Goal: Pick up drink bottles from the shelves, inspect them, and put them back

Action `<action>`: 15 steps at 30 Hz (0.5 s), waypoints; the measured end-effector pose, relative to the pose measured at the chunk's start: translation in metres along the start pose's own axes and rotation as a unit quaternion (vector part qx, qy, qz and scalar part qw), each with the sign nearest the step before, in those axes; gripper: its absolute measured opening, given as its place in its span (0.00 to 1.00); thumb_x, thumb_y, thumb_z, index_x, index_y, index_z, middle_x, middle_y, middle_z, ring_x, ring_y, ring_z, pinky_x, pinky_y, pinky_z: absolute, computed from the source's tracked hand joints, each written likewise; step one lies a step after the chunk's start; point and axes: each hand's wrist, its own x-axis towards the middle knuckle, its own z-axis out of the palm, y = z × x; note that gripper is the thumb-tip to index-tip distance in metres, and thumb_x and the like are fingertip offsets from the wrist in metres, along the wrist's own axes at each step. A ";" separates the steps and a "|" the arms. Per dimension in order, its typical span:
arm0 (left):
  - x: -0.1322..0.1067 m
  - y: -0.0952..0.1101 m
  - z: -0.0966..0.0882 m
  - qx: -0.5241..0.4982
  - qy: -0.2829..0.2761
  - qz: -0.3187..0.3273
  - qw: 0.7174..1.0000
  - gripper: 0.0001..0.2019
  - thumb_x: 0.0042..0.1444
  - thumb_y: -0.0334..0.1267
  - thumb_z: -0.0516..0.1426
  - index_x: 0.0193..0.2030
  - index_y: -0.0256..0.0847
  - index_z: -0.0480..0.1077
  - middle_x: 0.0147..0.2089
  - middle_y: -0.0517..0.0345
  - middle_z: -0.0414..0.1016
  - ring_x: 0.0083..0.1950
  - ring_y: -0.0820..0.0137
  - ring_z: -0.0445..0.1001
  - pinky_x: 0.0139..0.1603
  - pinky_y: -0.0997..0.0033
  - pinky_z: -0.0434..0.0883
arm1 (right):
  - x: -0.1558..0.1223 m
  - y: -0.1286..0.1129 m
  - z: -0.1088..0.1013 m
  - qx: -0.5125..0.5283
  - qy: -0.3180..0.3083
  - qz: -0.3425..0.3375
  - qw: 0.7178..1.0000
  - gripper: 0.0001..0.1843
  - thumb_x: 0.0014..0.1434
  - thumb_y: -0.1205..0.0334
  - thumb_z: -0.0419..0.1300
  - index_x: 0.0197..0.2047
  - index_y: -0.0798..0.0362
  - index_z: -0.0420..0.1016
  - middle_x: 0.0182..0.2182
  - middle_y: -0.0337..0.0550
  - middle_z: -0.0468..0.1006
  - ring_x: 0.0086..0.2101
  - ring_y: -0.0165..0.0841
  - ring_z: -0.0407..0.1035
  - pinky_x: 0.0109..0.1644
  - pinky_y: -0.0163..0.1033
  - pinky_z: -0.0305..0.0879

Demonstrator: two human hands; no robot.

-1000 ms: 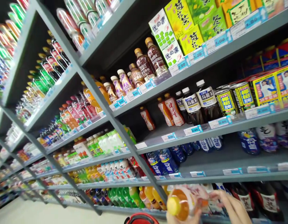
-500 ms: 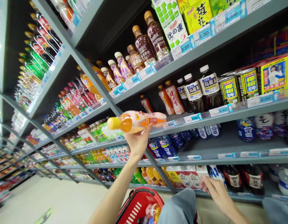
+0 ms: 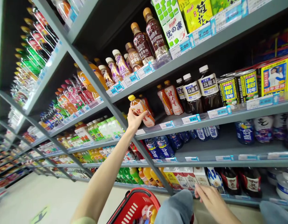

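Note:
My left hand [image 3: 135, 119] is wrapped round a bottle of orange drink [image 3: 141, 109] with a yellow cap and a white label with red characters. The bottle is upright but tilted, its base at the front of the middle shelf [image 3: 155, 126]. Close behind it is a similar orange bottle [image 3: 146, 102], partly hidden. Further right on that shelf are two more such bottles [image 3: 173, 98]. My right hand [image 3: 210, 200] hangs low beside my knee, its fingers loosely bent, with nothing visible in it.
A red shopping basket [image 3: 125, 208] with drinks in it stands on the floor by my legs. Dark tea bottles [image 3: 192, 93] and yellow-labelled cans [image 3: 248, 82] line the shelf to the right. A grey upright post [image 3: 113, 112] divides the shelving left of my hand.
My left hand has turned the bottle from lying sideways to nearly upright and brought it onto the shelf front. My right hand has shifted slightly left and down.

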 end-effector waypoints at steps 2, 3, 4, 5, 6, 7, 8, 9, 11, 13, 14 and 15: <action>0.010 -0.007 0.000 -0.003 -0.023 -0.032 0.999 0.28 0.43 0.44 0.70 0.49 0.43 0.66 0.46 0.53 0.79 0.48 0.58 0.79 0.49 0.57 0.78 | 0.000 -0.001 0.000 -0.025 -0.002 -0.007 1.000 0.31 0.71 0.41 0.41 0.29 0.49 0.74 0.29 0.43 0.81 0.32 0.38 0.75 0.38 0.37 0.68; 0.015 -0.009 0.000 -0.010 -0.031 -0.050 0.998 0.28 0.43 0.43 0.70 0.49 0.43 0.66 0.47 0.52 0.78 0.49 0.58 0.79 0.48 0.56 0.79 | 0.000 0.000 0.000 -0.036 -0.004 -0.009 0.999 0.31 0.71 0.42 0.41 0.29 0.49 0.74 0.29 0.43 0.81 0.32 0.38 0.76 0.39 0.37 0.68; 0.019 -0.012 0.001 -0.016 -0.038 -0.069 0.997 0.28 0.44 0.42 0.70 0.50 0.42 0.66 0.47 0.51 0.78 0.49 0.58 0.79 0.48 0.56 0.79 | 0.000 0.000 0.000 -0.045 -0.007 -0.008 0.999 0.31 0.71 0.42 0.41 0.29 0.49 0.74 0.29 0.43 0.81 0.33 0.38 0.76 0.39 0.37 0.68; 0.023 -0.015 0.001 -0.021 -0.044 -0.087 0.995 0.27 0.45 0.41 0.69 0.51 0.41 0.65 0.48 0.50 0.78 0.49 0.58 0.79 0.46 0.55 0.79 | 0.000 0.002 0.001 -0.054 -0.013 -0.007 0.998 0.31 0.72 0.43 0.41 0.29 0.49 0.74 0.29 0.43 0.81 0.33 0.38 0.76 0.39 0.37 0.68; 0.026 -0.017 0.002 -0.024 -0.048 -0.101 0.993 0.28 0.47 0.41 0.68 0.52 0.41 0.64 0.49 0.48 0.78 0.48 0.58 0.79 0.45 0.55 0.80 | -0.001 0.004 0.002 -0.062 -0.019 -0.007 0.998 0.30 0.72 0.43 0.41 0.30 0.49 0.74 0.29 0.43 0.81 0.33 0.38 0.76 0.39 0.37 0.68; 0.030 -0.019 0.003 -0.024 -0.052 -0.112 0.992 0.28 0.49 0.41 0.68 0.54 0.40 0.63 0.50 0.47 0.78 0.48 0.57 0.80 0.44 0.54 0.80 | -0.001 0.005 0.003 -0.071 -0.020 -0.007 0.997 0.30 0.71 0.43 0.42 0.30 0.48 0.75 0.30 0.43 0.81 0.34 0.38 0.77 0.39 0.37 0.69; 0.033 -0.021 0.004 -0.022 -0.056 -0.121 0.991 0.28 0.50 0.41 0.67 0.55 0.40 0.62 0.50 0.45 0.78 0.48 0.57 0.80 0.43 0.54 0.80 | -0.002 0.008 0.004 -0.082 -0.017 -0.008 0.996 0.30 0.71 0.42 0.43 0.30 0.48 0.76 0.30 0.44 0.82 0.35 0.39 0.77 0.40 0.37 0.69; 0.036 -0.024 0.005 -0.019 -0.061 -0.127 0.990 0.29 0.51 0.41 0.67 0.57 0.39 0.61 0.51 0.44 0.78 0.48 0.57 0.80 0.43 0.53 0.80 | -0.002 0.010 0.005 -0.093 -0.010 -0.007 0.996 0.29 0.70 0.41 0.44 0.30 0.48 0.77 0.31 0.44 0.83 0.36 0.40 0.78 0.41 0.37 0.70; 0.041 -0.028 0.007 -0.008 -0.075 -0.126 0.989 0.31 0.52 0.41 0.67 0.59 0.39 0.60 0.51 0.44 0.78 0.47 0.58 0.80 0.44 0.54 0.79 | -0.004 0.015 0.009 -0.113 0.003 -0.006 0.994 0.28 0.68 0.39 0.47 0.31 0.47 0.79 0.33 0.45 0.84 0.39 0.42 0.78 0.42 0.38 0.71; 0.044 -0.032 0.008 0.013 -0.084 -0.115 0.990 0.32 0.52 0.41 0.67 0.60 0.39 0.60 0.51 0.45 0.78 0.48 0.60 0.79 0.47 0.55 0.78 | -0.005 0.021 0.012 -0.123 0.001 -0.004 0.992 0.28 0.68 0.39 0.48 0.32 0.46 0.80 0.35 0.45 0.85 0.41 0.43 0.79 0.44 0.40 0.72; 0.044 -0.034 0.009 0.028 -0.083 -0.108 0.990 0.32 0.52 0.42 0.67 0.61 0.39 0.60 0.52 0.46 0.78 0.49 0.60 0.79 0.49 0.56 0.78 | -0.006 0.024 0.014 -0.124 -0.003 -0.005 0.992 0.28 0.68 0.39 0.48 0.33 0.46 0.81 0.36 0.45 0.85 0.42 0.43 0.79 0.45 0.40 0.72; 0.043 -0.036 0.009 0.044 -0.079 -0.100 0.991 0.34 0.51 0.42 0.67 0.61 0.40 0.59 0.52 0.47 0.78 0.51 0.60 0.79 0.51 0.57 0.77 | -0.007 0.027 0.015 -0.124 -0.005 -0.006 0.992 0.27 0.68 0.39 0.48 0.34 0.46 0.81 0.37 0.45 0.85 0.43 0.43 0.79 0.46 0.40 0.73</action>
